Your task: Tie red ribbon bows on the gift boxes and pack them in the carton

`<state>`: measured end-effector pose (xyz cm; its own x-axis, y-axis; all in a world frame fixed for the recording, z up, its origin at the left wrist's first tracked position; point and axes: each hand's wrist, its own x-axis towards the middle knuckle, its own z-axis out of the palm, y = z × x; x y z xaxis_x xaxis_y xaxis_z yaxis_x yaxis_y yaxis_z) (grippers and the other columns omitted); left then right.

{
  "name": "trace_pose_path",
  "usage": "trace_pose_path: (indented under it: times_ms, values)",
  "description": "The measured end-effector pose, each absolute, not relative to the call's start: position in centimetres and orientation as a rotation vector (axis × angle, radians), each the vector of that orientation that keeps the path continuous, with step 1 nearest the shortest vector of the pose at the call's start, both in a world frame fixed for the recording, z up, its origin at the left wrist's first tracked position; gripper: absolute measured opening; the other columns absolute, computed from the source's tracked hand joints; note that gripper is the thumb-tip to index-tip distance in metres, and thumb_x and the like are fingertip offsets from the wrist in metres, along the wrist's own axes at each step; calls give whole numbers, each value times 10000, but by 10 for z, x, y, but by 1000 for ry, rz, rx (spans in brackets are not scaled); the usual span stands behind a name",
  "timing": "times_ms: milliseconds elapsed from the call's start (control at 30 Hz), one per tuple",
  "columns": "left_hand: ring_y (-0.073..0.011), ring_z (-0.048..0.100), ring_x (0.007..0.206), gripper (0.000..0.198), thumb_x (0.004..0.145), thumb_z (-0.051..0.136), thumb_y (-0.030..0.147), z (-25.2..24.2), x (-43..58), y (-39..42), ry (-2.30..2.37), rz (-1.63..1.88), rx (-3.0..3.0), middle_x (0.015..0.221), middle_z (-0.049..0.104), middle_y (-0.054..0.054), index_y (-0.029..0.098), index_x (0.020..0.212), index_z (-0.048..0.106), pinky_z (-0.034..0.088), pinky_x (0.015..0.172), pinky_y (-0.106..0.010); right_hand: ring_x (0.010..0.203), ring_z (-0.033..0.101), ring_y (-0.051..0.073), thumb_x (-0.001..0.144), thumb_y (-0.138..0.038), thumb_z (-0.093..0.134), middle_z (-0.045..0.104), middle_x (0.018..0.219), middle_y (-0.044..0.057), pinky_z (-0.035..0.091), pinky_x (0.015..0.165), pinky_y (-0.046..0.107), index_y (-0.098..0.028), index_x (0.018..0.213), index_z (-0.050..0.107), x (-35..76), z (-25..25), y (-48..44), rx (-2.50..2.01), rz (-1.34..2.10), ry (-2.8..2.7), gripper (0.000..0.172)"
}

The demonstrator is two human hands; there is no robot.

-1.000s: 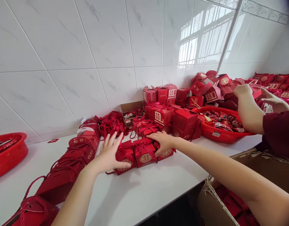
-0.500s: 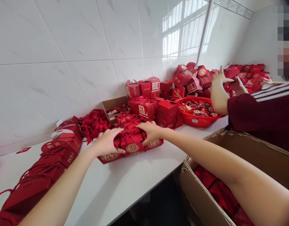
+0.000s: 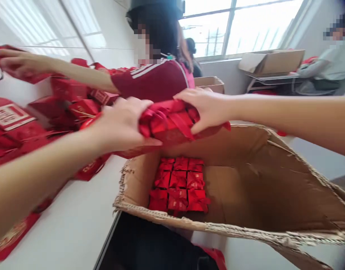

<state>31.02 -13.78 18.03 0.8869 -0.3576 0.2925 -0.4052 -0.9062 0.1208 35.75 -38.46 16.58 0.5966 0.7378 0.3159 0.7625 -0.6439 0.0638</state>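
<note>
My left hand [image 3: 120, 122] comes in from the near left, my right hand [image 3: 210, 108] from the right, forearm nearly level. Palms face each other, fingers curved, thumbs on the near side. Fingers of both hands are closed in on a row of red gift boxes [image 3: 172, 129], squeezing it from its two ends. Can't count the boxes in the row; my hands cover parts and there's blur.

The row is up in the air, over the far left part of a big open carton [image 3: 195, 225]. Boxes are glossy red, red ribbon loops bunched on top, row a bit tilted.

Inside the carton, left end: packed red boxes [image 3: 178, 183], three by three, ribbons on top; bare brown bottom to their right. Carton rim is ragged, torn-looking.

White table [image 3: 65, 217] on the left, heap of red boxes [image 3: 60, 93] on its far side. Co-worker in a maroon shirt [image 3: 158, 82] just beyond my hands, arm stretched left over the heap. Far side: bright window [image 3: 245, 26], another open carton [image 3: 273, 62] on a stand, seated person in pale clothes [image 3: 321, 69] at far right, blurry.
</note>
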Motion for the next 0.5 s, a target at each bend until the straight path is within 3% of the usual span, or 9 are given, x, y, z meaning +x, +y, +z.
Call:
trace_pose_path:
  times_ms: [33,100,267,500]
  values:
    - [-439,368,1282,1136,428,769,655,157,326,-165,-730,302,2893,1316,488,-78,136,1385,445,176,1053,-599,1178,486,387,639,-561,721,477,1309,128,378,971,561,-101,1400,376,357,146,-412,-2840,-405,-1169,955]
    - [-431,356,1294,1108,501,798,588,106,350,-217,-825,128,2876,1391,436,-124,161,1429,368,199,1069,-610,1180,484,408,577,-477,802,461,1346,181,399,974,546,-101,1428,353,354,100,-458,-2991,-210,-959,1033]
    - [-393,387,1278,1031,573,813,521,-12,368,-314,-1016,-181,2792,1440,425,-151,235,1440,334,328,1037,-590,1215,454,447,618,-307,774,386,1409,277,406,953,584,-47,1496,221,337,-6,-535,-3103,235,-642,1070]
    - [-398,381,1299,1058,617,790,495,-107,380,-350,-1073,-400,2707,1461,388,-176,222,1476,236,385,990,-624,1186,484,447,553,-238,798,419,1384,260,374,977,649,-97,1485,292,336,-71,-550,-3100,452,-498,1070]
